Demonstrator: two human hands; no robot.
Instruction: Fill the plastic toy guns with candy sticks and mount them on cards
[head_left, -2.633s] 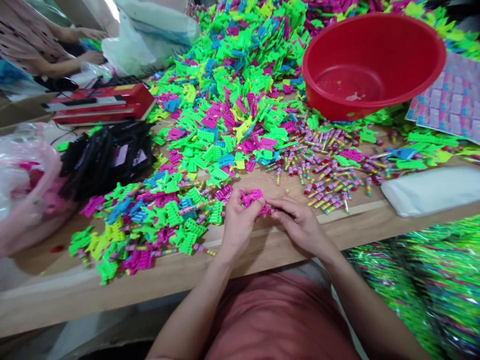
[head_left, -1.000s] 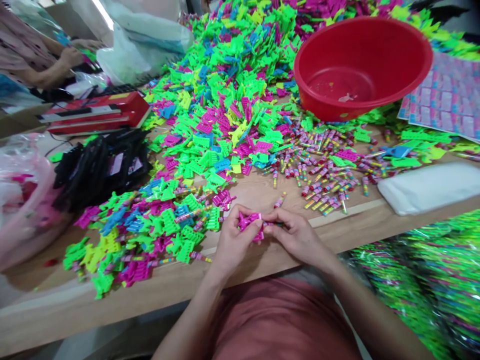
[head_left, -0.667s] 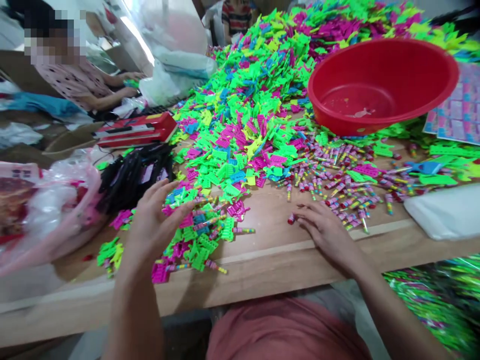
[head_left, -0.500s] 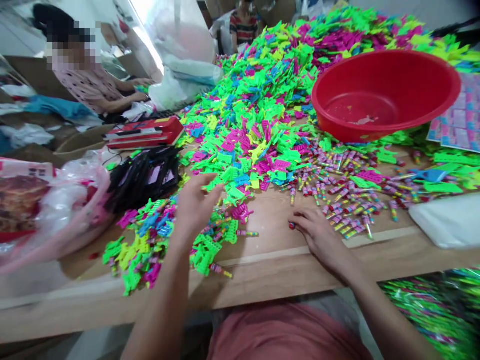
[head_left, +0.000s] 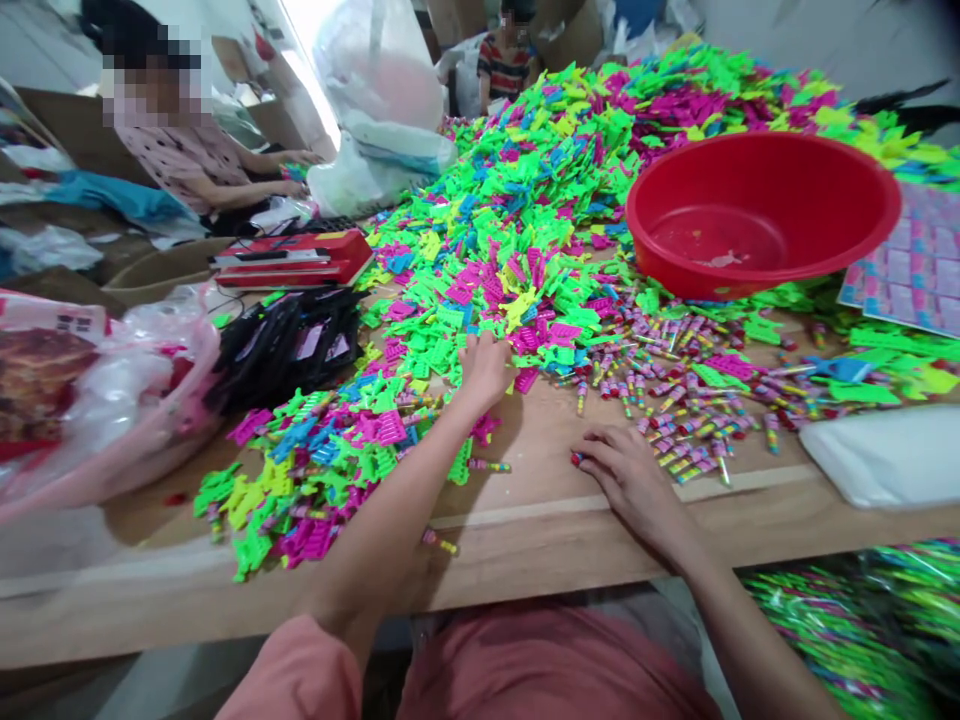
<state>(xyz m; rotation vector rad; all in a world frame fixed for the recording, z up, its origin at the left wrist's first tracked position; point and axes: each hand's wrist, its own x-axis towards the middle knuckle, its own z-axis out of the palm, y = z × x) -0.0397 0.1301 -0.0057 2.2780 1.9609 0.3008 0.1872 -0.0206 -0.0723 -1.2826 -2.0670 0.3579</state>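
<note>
At the near edge of the large pile of green, pink, blue and yellow plastic toy pieces (head_left: 450,250), my left hand (head_left: 487,372) has its fingers curled down onto them. What lies under its fingertips is hidden. My right hand (head_left: 626,475) rests on the wooden table (head_left: 536,460), closed around a small candy tube (head_left: 576,458); only the red end pokes out. Many similar pink-and-yellow candy tubes (head_left: 690,425) are scattered just right of that hand. Under and beside my left forearm spreads a smaller heap of toy pieces and tubes (head_left: 300,480).
A red basin (head_left: 761,215) sits on the right of the pile, near printed sheets (head_left: 911,265) and white plastic bags (head_left: 885,450). To the left are black packets (head_left: 292,340), a red sealing machine (head_left: 300,260) and a pink bag (head_left: 150,420). Two people (head_left: 187,165) sit beyond.
My left hand has moved right and forward, from above the smaller heap to the big pile's edge, and its fingers have curled. My right hand stays almost still with the tube.
</note>
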